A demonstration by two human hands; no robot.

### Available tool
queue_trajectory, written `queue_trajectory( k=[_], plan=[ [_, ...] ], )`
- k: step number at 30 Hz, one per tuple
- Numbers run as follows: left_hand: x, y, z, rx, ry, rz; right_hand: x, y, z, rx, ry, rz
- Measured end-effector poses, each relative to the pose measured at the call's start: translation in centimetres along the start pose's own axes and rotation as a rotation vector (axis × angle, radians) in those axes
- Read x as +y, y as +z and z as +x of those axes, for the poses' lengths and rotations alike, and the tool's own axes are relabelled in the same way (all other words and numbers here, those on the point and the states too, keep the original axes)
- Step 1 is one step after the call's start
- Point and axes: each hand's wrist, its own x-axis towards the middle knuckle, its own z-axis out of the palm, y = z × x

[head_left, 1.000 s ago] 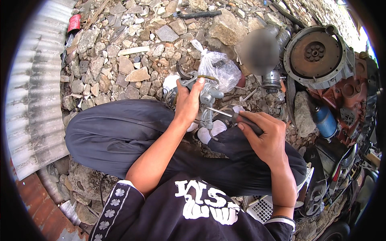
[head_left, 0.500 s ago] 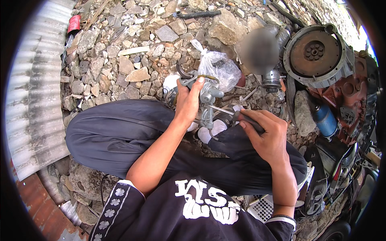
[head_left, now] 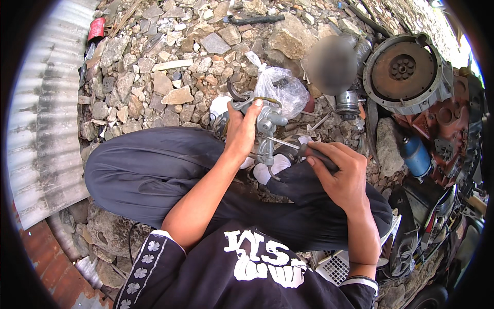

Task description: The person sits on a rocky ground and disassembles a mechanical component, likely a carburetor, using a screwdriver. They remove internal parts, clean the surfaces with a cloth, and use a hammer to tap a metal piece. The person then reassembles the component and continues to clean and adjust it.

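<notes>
I sit cross-legged, with my left hand gripping a grey metal carburetor-like part that has short hoses and projecting fittings, held above my shins. My right hand is wrapped round the dark handle of a screwdriver. The shaft points left into the lower half of the metal part; whether its tip sits in a screw is too small to tell. Just beyond, a knotted clear plastic bag with dark contents lies on the stones.
Rubble covers the ground. A corrugated sheet lies left. At right are a round rusty-faced housing, a red-brown engine block, a blue cylinder, a blurred round shape, and a white plastic basket. A red can lies upper left.
Very little differs. My right hand and screwdriver have shifted very slightly from a second ago, while my left hand keeps the metal part in the same place.
</notes>
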Motion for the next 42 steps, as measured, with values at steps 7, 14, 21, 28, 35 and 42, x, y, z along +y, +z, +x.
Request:
queue_trajectory(
  k=[7, 14, 21, 28, 35, 42],
  plan=[
    [-1.0, -0.4, 0.5, 0.019, -0.009, 0.064, 0.1, 0.2, 0.0, -0.019, -0.001, -0.023],
    [-0.1, -0.4, 0.2, -0.049, 0.026, 0.061, -0.2, -0.2, -0.1, 0.003, -0.004, -0.008],
    [0.5, 0.0, -0.2, -0.031, -0.011, 0.035, -0.4, -0.2, 0.0, -0.013, -0.020, -0.014],
    [-1.6, -1.2, 0.8, 0.029, -0.026, 0.147, -0.5, 0.3, -0.6, -0.084, -0.013, -0.020],
    [0.2, -0.3, -0.6, -0.037, -0.007, 0.498, 0.1, 0.4, -1.3, -0.083, 0.023, -0.157],
    [-2.1, -0.5, -0.3, -0.024, 0.005, 0.360, -0.4, 0.2, -1.0, -0.053, -0.012, -0.121]
  ],
)
